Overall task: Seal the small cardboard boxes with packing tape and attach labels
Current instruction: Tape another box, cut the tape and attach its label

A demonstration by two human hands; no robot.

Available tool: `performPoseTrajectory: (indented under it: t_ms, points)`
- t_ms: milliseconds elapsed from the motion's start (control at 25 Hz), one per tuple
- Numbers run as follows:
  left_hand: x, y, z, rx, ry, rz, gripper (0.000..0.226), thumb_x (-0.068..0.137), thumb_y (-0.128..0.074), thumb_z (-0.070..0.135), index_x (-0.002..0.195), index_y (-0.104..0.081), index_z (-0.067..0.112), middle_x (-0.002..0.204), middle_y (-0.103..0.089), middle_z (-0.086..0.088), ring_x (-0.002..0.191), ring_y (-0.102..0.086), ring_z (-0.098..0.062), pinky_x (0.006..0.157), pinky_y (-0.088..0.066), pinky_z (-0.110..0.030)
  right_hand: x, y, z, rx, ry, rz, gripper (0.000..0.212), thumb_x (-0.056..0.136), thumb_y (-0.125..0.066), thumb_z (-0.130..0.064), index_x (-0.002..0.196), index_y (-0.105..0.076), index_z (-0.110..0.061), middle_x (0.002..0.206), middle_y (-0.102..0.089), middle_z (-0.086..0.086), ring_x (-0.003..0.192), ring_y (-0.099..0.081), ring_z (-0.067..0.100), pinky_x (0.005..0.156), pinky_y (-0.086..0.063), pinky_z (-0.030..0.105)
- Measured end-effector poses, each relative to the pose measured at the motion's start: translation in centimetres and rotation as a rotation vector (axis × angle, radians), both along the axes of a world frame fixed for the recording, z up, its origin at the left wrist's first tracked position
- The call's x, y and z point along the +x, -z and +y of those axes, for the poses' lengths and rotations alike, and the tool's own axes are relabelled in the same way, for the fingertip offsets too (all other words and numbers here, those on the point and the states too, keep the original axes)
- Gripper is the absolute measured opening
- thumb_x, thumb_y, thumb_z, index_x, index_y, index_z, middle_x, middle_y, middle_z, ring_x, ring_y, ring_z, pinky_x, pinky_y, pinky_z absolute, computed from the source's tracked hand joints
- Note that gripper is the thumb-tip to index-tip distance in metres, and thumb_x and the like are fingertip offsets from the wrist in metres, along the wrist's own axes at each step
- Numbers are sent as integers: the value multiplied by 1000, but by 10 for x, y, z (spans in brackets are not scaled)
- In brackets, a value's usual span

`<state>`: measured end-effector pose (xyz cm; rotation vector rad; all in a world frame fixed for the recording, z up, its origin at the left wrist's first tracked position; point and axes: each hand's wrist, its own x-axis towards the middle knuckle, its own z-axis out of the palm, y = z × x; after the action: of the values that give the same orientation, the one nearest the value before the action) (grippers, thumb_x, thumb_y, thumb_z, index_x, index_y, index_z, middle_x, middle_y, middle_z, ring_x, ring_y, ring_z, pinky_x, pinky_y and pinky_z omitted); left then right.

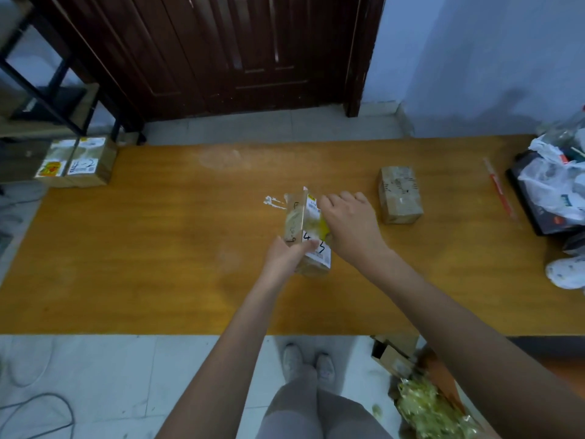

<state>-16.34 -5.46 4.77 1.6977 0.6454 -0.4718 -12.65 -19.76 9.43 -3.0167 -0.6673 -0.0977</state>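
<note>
A small cardboard box (pixel 300 223) with yellowish tape and white labels stands tilted on the orange table (pixel 158 248) at its middle. My left hand (pixel 286 255) grips the box's near end, thumb on the labelled top. My right hand (pixel 348 220) lies against the box's right side, fingers curled over its far edge; what the fingers hold is hidden. A second small cardboard box (pixel 400 194) lies to the right, apart from my hands. Two taped, labelled boxes (pixel 80 163) stand at the table's far left corner.
A red pen-like stick (pixel 498 188) lies at the right. Crumpled white plastic and a dark tray (pixel 550 191) crowd the right edge. A white scrap (pixel 273 201) lies beyond the box. An open carton with tape waste (pixel 421 397) sits on the floor. A metal shelf (pixel 47 90) stands left.
</note>
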Motion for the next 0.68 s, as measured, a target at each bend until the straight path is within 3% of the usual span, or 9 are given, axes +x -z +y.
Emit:
performPoseTrajectory:
  t_ms: [160,360,440,560,680]
  points:
    - [1,8,22,-186,-97,-46,42,77,-79,30,111,-58,16,105,-69,-5,90,-71,-22,81,-59,-41,9,17,-32,519,287,98,28,72,-67,0,94,-51,-8,89,-56,6,81,-54,24,61,-45,37]
    - [7,5,25,-236,-90,-78,46,82,-75,24,120,-55,9,108,-69,-10,90,-71,-24,77,-60,-39,10,22,-14,771,373,172,22,78,-59,8,94,-49,-3,82,-57,11,76,-55,27,58,-44,47]
    - [10,4,32,-275,-170,-98,41,84,-72,17,120,-56,5,108,-69,-12,88,-70,-25,70,-60,-37,12,17,-12,699,358,138,22,77,-59,11,88,-46,-3,79,-54,10,72,-53,26,53,-40,42]
    - [20,3,64,-282,-281,-139,42,82,-73,14,119,-57,1,107,-70,-13,90,-70,-27,72,-61,-39,17,8,-26,299,303,-84,36,63,-56,19,77,-40,-9,74,-45,8,63,-40,22,52,-23,29]
    - [19,5,77,-300,-226,-125,45,82,-73,16,120,-55,0,106,-70,-14,90,-71,-25,71,-60,-36,20,6,-29,-2,289,-55,30,67,-55,16,81,-45,-9,82,-51,12,69,-43,24,57,-30,33]
